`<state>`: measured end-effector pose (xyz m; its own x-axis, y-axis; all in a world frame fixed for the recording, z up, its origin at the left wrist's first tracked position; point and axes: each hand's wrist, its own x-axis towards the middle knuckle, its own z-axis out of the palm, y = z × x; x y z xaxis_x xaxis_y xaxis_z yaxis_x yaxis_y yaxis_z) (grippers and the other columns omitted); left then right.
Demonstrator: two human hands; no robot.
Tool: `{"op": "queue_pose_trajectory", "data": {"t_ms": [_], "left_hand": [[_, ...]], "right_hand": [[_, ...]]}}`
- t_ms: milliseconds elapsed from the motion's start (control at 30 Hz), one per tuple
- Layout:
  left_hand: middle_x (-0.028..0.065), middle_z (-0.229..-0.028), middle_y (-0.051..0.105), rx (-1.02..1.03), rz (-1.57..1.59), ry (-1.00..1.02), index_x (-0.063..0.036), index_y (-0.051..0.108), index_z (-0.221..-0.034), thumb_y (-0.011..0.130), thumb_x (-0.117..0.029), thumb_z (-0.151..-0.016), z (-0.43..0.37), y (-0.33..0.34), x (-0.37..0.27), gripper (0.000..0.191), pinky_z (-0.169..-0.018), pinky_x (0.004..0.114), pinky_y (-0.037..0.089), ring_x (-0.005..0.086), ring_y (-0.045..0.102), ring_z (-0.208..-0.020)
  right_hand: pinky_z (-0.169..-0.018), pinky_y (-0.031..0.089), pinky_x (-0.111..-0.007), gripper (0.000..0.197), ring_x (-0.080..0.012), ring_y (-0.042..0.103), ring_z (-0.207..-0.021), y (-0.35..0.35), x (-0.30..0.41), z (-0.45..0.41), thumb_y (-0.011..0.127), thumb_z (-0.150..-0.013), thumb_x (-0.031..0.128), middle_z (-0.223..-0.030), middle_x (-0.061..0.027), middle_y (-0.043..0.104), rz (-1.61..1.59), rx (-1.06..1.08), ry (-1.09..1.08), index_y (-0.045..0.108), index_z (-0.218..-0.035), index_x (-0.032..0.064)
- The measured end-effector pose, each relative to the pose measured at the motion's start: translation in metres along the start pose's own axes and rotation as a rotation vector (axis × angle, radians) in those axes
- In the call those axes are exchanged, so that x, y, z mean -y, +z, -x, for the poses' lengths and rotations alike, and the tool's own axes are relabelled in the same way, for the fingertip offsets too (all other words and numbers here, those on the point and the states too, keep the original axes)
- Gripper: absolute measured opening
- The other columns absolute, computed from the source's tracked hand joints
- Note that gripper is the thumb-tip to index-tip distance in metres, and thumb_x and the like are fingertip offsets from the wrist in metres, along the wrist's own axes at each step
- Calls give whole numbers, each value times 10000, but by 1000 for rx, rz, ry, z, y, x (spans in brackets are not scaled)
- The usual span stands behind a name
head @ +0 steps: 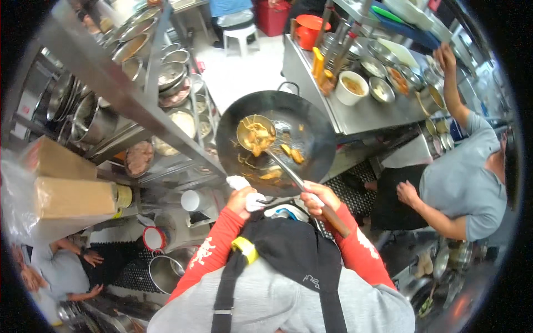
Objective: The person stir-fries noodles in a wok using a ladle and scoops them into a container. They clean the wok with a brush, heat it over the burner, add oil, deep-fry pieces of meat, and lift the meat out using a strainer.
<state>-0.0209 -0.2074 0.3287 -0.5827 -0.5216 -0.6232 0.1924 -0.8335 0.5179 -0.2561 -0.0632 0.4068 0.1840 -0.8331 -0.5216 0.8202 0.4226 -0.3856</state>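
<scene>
A large black wok (316,166) is in front of me, held by my left hand (242,202), which grips its near handle through a white cloth (238,182). My right hand (320,200) is closed round the wooden-ended handle of a metal ladle (287,167). The ladle's bowl lies over the left part of the wok and is full of cooked food (257,137) in brown sauce, with noodle-like strands. Yellow-brown pieces (296,155) and some sauce remain on the wok's dark inner surface. The wok's far loop handle is free of any hand.
At right, a steel counter (354,118) bears a white tub (352,88), steel bowls and an orange pot (310,31). A co-worker (462,183) stands there, one arm raised. Steel shelving (125,91) with bowls of ingredients rises at left, near cardboard boxes (75,195). Another person (62,266) is at lower left.
</scene>
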Motion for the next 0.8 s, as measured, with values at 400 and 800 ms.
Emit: {"op": "queue_pose_trajectory", "data": {"t_ms": [400, 800], "left_hand": [[154, -760, 623, -68, -98, 73, 4, 552, -898, 569, -118, -822, -6, 0, 1, 145, -526, 474, 567, 315, 662, -641], [127, -783, 614, -32, -93, -11, -27, 555, -894, 576, -127, -804, -11, -12, -1, 135, -505, 456, 557, 291, 657, -661]], "right_hand": [[-297, 335, -216, 453, -69, 423, -376, -10, -8, 54, 527, -936, 139, -640, 12, 508, 368, -212, -303, 424, -1369, 53], [-346, 311, -185, 242, -19, 366, -431, -18, 20, 14, 475, -986, 234, -677, 27, 466, -193, -158, -13, 516, -1105, 26]]}}
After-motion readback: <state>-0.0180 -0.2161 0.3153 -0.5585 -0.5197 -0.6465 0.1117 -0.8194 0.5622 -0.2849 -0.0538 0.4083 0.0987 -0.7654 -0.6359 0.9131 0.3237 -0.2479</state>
